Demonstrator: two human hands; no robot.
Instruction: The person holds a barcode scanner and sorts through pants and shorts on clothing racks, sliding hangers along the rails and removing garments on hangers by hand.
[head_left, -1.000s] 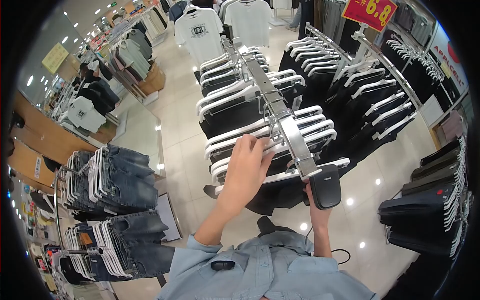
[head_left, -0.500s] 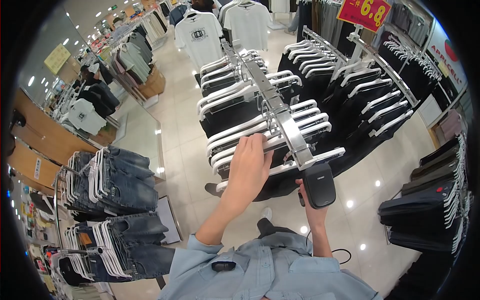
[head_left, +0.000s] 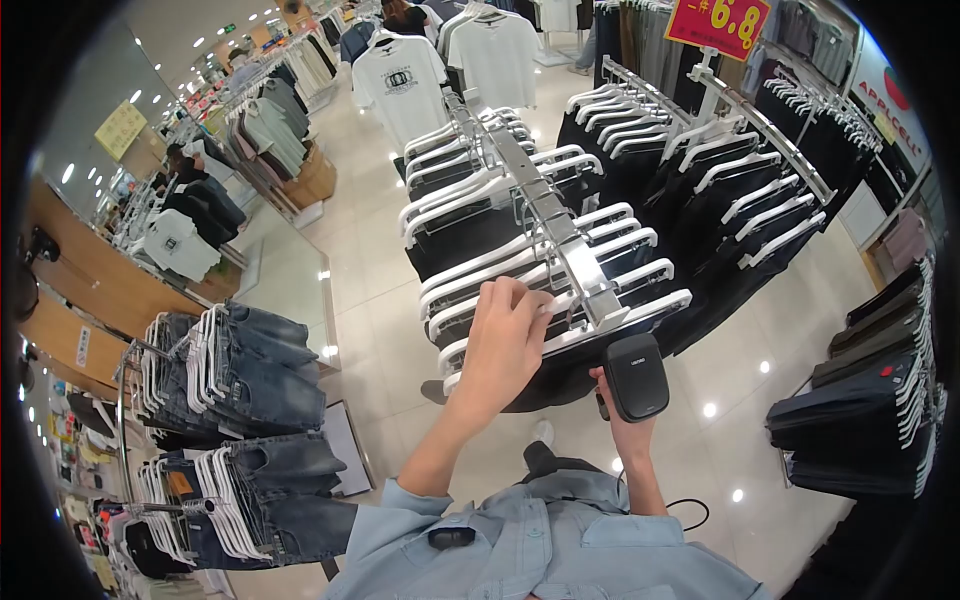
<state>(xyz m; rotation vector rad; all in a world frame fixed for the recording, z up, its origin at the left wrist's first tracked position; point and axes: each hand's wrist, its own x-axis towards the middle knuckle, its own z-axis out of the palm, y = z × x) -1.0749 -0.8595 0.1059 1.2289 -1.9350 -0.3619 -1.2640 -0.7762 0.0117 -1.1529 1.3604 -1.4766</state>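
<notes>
Right, here I am on the white hanger [head_left: 566,300], hanging near the front end of the metal rail [head_left: 585,268], and my left hand [head_left: 500,345] has it: fingers curled, thumb and fingertips closed on its arm just left of the rail, though my own knuckles hide part of that contact. It's not lifted clear; as far as I can see, it hangs there among its neighbours. So, how far along? I'd call this mid-handling: the hanger is in my fingers, on the rail, not parted from the front bunch.

Just ahead of it, at the very tip, sits the end hanger [head_left: 655,307], with a black garment [head_left: 560,382] below. Behind, more white hangers stand close together, then a gap, then another bunch, all on the rail. Which of those have been dealt with, I can't tell; nothing marks one from another.

Over to my right hand [head_left: 630,432]: it's wrapped around a black handheld device [head_left: 637,378], held upright near the rail's end, lettering too small to read.

Further out, a second rail [head_left: 775,147] carries more dark clothes under a red price sign [head_left: 718,27]. Denim shorts [head_left: 280,350] hang off to my left, white T-shirts [head_left: 400,95] beyond the far end.
</notes>
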